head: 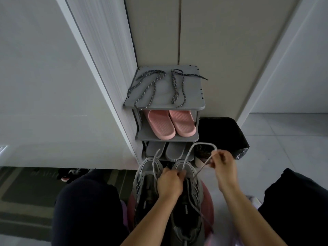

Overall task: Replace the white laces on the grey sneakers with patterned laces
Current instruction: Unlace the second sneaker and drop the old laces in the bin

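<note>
In the head view, the left grip [170, 181] was clenched round the white lace [200, 144] just above the grey sneakers [147, 185], seemingly to steady them. The right grip [221, 162] pinched the same lace further along and held its loop raised, probably to draw it out of the eyelets. The patterned laces [152, 86] lay spread on the shoe rack's [195, 104] top shelf, well apart, likely set ready; both forearms hid the eyelets, so which sneaker the lace came from could not be told.
</note>
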Tool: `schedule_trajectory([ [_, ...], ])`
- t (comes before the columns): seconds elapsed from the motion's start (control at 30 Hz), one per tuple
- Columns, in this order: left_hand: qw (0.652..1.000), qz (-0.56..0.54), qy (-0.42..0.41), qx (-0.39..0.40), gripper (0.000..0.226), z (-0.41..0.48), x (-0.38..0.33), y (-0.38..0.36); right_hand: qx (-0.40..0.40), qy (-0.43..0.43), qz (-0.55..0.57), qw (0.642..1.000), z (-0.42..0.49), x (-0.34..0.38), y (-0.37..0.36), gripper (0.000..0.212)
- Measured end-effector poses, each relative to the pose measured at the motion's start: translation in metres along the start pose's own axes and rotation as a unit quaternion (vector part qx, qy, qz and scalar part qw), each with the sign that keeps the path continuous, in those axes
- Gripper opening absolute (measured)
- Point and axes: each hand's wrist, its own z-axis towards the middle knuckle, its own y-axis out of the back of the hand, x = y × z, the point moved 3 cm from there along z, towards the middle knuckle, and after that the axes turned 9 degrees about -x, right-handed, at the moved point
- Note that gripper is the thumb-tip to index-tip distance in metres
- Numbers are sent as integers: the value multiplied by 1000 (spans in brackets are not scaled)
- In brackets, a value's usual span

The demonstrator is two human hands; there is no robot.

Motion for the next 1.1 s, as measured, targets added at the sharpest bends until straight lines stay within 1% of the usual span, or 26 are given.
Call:
schedule_trajectory([
  [0.03, 1000, 8, 1, -1, 40, 1, 0, 1, -4, -20, 24, 999, 4, 3, 4, 8],
  [0.07, 1000, 8, 3, -4, 41, 1, 0, 2, 13, -46, 24, 999, 5, 1, 6, 9],
  [0.1, 1000, 3, 5, -6, 41, 1, 0, 3, 49, -69, 3, 996, 2, -5, 4, 10],
  [0.17, 1000, 3, 4, -8, 41, -1, 0, 2, 161, -70, -90, 980, -16, -26, -5, 18],
  [0.2, 1000, 4, 2, -8, 40, -3, 0, 1, 200, -52, -143, 968, -26, -39, -9, 20],
  [0.23, 1000, 5, -1, -7, 39, -5, 0, 1, 207, -32, -179, 961, -33, -46, -12, 20],
  [0.27, 1000, 9, -7, -5, 38, -6, 0, 1, 187, -13, -193, 963, -37, -50, -13, 20],
  [0.3, 999, 26, -20, -4, 39, -6, 0, 2, 160, -5, -172, 972, -37, -49, -12, 20],
  [0.37, 995, 86, -50, 1, 42, -5, -3, 6, 76, -35, -51, 995, -27, -35, -4, 21],
  [0.43, 990, 127, -59, -1, 45, -4, -6, 9, -21, -66, 73, 995, -4, -15, 11, 19],
  [0.47, 989, 137, -55, 3, 45, -3, -7, 9, -47, -74, 109, 990, 5, -9, 18, 19],
  [0.5, 988, 142, -52, 6, 45, -3, -7, 10, -49, -84, 129, 987, 11, -6, 22, 19],
  [0.53, 989, 140, -50, 8, 44, -2, -6, 9, -29, -100, 120, 987, 12, -8, 23, 16],
  [0.57, 989, 137, -50, 9, 43, -2, -5, 9, 11, -119, 91, 989, 9, -14, 19, 11],
  [0.6, 990, 134, -50, 12, 42, -2, -5, 7, 66, -129, 40, 989, 1, -23, 14, 7],
  [0.67, 989, 140, -55, 12, 40, -3, -5, 5, 181, -109, -84, 974, -21, -44, 0, 5],
  [0.7, 988, 142, -58, 11, 39, -4, -5, 4, 203, -97, -115, 968, -29, -52, -5, 6],
  [0.73, 988, 139, -61, 8, 39, -5, -4, 3, 198, -83, -122, 969, -35, -57, -9, 9],
  [0.8, 988, 137, -69, 0, 39, -8, -2, 2, 154, -51, -113, 980, -35, -55, -10, 13],
  [0.83, 987, 143, -73, -5, 40, -10, -1, 2, 120, -55, -78, 988, -31, -48, -7, 14],
  [0.87, 985, 151, -78, -10, 40, -11, 0, 2, 75, -73, -18, 994, -24, -40, -1, 15],
  [0.93, 983, 162, -81, -17, 39, -15, 0, 0, -31, -106, 122, 986, -2, -23, 17, 21],
  [0.97, 984, 160, -81, -18, 38, -16, 0, -1, -70, -111, 160, 978, 9, -17, 27, 24],
  [1.0, 985, 154, -79, -18, 38, -16, -1, -1, -86, -115, 176, 974, 17, -11, 35, 25],
  [1.03, 986, 148, -74, -14, 38, -16, -1, -2, -80, -123, 175, 974, 20, -9, 39, 25],
  [1.1, 988, 139, -61, -4, 37, -14, -2, -2, -8, -152, 131, 980, 13, -16, 33, 18],
])
